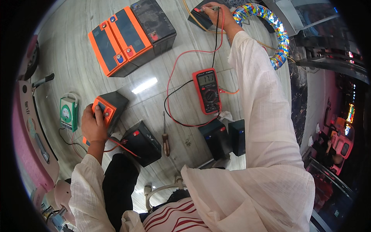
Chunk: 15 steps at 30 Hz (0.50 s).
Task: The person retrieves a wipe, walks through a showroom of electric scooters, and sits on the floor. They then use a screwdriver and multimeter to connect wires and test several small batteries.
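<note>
My right hand (218,15) reaches to the far right and pinches the multimeter's probes, with a red and a black lead running down from it. Under its fingertips is a black battery (196,16), partly hidden. The red multimeter (206,92) lies face up on the floor at the middle right, its display lit. At the left, my left hand (94,125) is closed over the edge of an orange-topped battery (119,103), the thumb on its top. Just right of that hand a black battery (142,145) stands with a red terminal, red wires beside it.
Large orange and black batteries (127,38) stand together at the far left. A screwdriver (165,143) lies near the middle. Two dark batteries (215,137) stand at the near right. A green-and-white meter (68,112) sits at the left, beside a pink scooter (33,135). A colourful wrapped ring (284,36) lies far right.
</note>
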Each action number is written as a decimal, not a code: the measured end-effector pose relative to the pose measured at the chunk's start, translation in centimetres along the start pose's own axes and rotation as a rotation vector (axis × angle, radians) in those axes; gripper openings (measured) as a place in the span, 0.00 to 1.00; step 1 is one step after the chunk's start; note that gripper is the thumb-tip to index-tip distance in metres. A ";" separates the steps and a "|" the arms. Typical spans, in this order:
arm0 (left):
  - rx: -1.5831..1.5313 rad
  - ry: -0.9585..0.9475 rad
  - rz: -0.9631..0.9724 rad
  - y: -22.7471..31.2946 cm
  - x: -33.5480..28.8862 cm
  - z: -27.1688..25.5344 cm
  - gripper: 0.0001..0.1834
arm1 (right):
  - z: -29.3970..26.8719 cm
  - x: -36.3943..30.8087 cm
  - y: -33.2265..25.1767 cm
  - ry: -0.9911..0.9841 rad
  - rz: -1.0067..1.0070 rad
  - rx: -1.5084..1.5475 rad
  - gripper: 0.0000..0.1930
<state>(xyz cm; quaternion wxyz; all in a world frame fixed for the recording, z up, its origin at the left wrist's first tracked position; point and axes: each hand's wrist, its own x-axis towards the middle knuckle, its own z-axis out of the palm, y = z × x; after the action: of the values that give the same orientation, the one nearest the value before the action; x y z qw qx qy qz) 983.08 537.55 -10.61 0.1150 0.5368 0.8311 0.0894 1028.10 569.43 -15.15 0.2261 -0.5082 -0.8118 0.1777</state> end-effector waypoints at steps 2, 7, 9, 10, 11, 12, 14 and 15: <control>0.004 0.006 0.010 -0.1 0.0 0.2 0.26 | 0.0 0.0 0.0 0.005 0.037 0.027 0.19; 0.010 0.022 0.027 0.0 0.0 0.0 0.26 | -0.2 0.2 0.1 -0.015 -0.020 -0.035 0.19; 0.017 0.023 0.029 0.1 0.0 -0.1 0.26 | -0.1 0.1 0.1 -0.009 -0.010 -0.016 0.19; 0.019 0.021 0.032 0.1 0.0 0.0 0.26 | 0.0 0.1 0.2 -0.007 -0.006 -0.008 0.19; 0.020 0.019 0.034 0.1 0.0 0.0 0.26 | 0.0 0.1 0.3 -0.004 -0.009 0.002 0.19; 0.021 0.017 0.037 0.1 0.0 0.1 0.26 | 0.0 0.0 0.4 -0.001 -0.013 0.012 0.19; 0.027 0.007 0.029 0.2 0.0 0.0 0.26 | -0.1 0.0 0.4 -0.002 -0.016 0.022 0.19; 0.029 0.002 0.026 0.3 0.0 0.0 0.26 | -0.2 -0.1 0.4 -0.006 -0.015 0.020 0.19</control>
<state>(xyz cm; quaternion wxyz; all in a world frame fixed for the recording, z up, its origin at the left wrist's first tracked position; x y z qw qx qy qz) 983.33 537.70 -10.56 0.1052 0.5491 0.8253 0.0791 1028.56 569.55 -15.22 0.2299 -0.4992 -0.8146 0.1856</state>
